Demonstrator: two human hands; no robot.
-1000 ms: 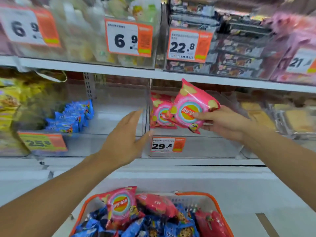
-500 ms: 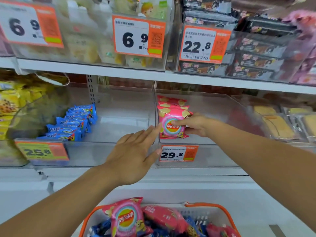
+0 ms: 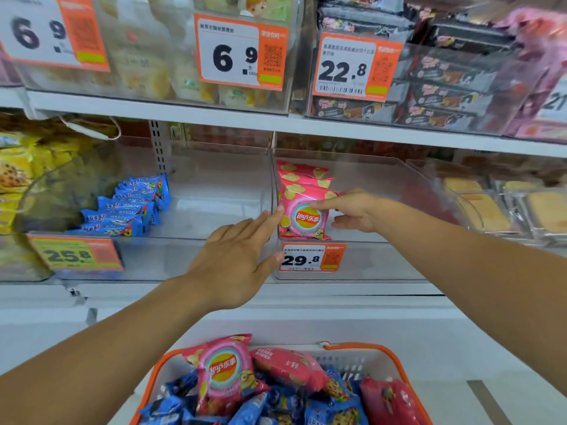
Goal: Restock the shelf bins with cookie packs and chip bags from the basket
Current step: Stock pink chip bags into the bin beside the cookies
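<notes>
Since a second ago the right hand point(image 3: 356, 211) has carried the pink chip bag point(image 3: 302, 214) out of the air and into the clear bin point(image 3: 368, 240) on the middle shelf, where the bag now stands upright at the front of a short row of like bags, just above the 29.8 price tag point(image 3: 311, 257). That hand holds the bag's right edge, thumb across the upper front and fingers curled at the side. The left hand point(image 3: 236, 259) has moved up and right: it is spread flat with straight fingers, its fingertips at the front left corner of the same bin, touching or all but touching the bag's left edge; it grips nothing. In the neighbouring bin point(image 3: 196, 237) to the left, a stack of blue cookie packs point(image 3: 129, 207) lies toward the left side, over a 25.8 tag point(image 3: 72, 256). At the bottom edge sits the orange-rimmed basket point(image 3: 395, 360), filled with another pink chip bag point(image 3: 224, 369), red packs and blue cookie packs mixed together. Yellow bags point(image 3: 18, 173) fill the far left of the middle shelf, and pale cakes in clear wrap point(image 3: 491, 210) lie in bins to the right. On the upper shelf, bins carry tags reading 6.9 point(image 3: 242, 53) and 22.8 point(image 3: 352, 69), the latter before dark packs.
</notes>
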